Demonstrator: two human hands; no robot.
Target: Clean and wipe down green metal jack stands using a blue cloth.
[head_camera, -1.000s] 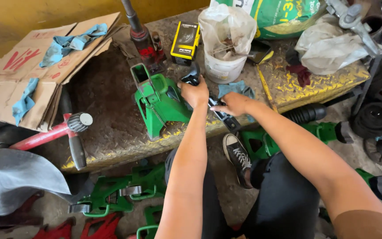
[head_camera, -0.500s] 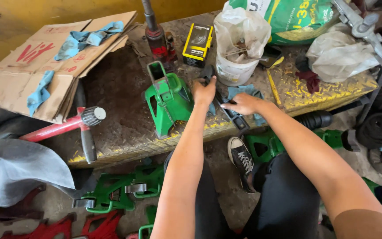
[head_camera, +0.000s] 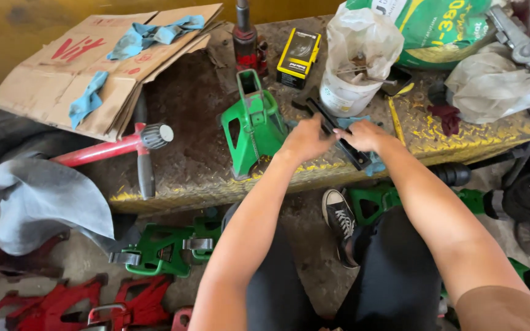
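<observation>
Workbench point(head_camera: 203, 165) rusty | left hand point(head_camera: 305, 140), right hand point(head_camera: 363, 135) both grasp black bar point(head_camera: 338, 136) | yellow-black box point(head_camera: 299, 57) beyond them | green stand point(head_camera: 253, 122) just left.

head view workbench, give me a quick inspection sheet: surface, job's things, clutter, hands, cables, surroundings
surface: worn metal bench top, rusty brown with yellow tread plate at the right end.
job's things: dark ratchet bar held over the bench; green jack stand upright just left of it.
clutter: flattened cardboard with blue rags, red-handled tool, yellow and black box, white bucket lined with a plastic bag, green sack.
grippers: left hand and right hand both closed on the ratchet bar.
cables: nothing seen.
surroundings: more green stands and red stands on the floor, grey cloth at left.
</observation>
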